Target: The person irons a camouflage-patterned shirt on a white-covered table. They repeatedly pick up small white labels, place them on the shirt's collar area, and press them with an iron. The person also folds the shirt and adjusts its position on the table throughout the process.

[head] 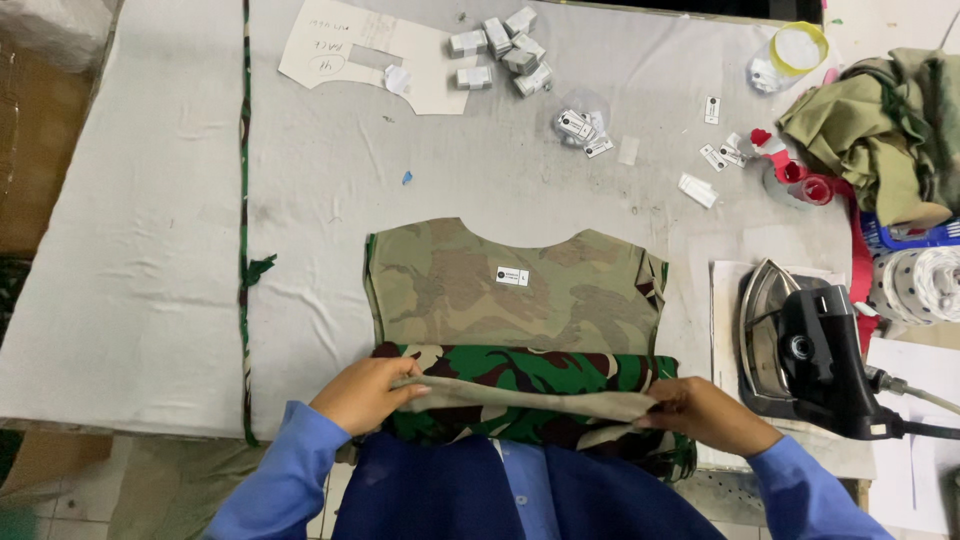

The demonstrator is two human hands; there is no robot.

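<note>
Garment: a camouflage shirt piece [515,300] lies inside out on the grey table [170,230], in the lower middle of the frame, neckline toward the top.
Label: a small white tag [512,276] sits just below the neckline, in place on the pale inner side.
Fold: the lower hem [520,400] is lifted and turned up toward me, so the green printed side [530,368] shows as a band across the bottom.
Left hand: my left hand [362,395] pinches the hem's left end, fingers closed on the cloth.
Right hand: my right hand [705,415] grips the hem's right end, closed on it too.
Done, as I judge: the piece is spread flat and tagged.
Left, as I judge: the hem is only held, not pressed; the iron [805,350] rests on its side at the right edge, untouched.
Supplies: loose tags [585,130] and small grey boxes [505,50] lie in the upper middle.
</note>
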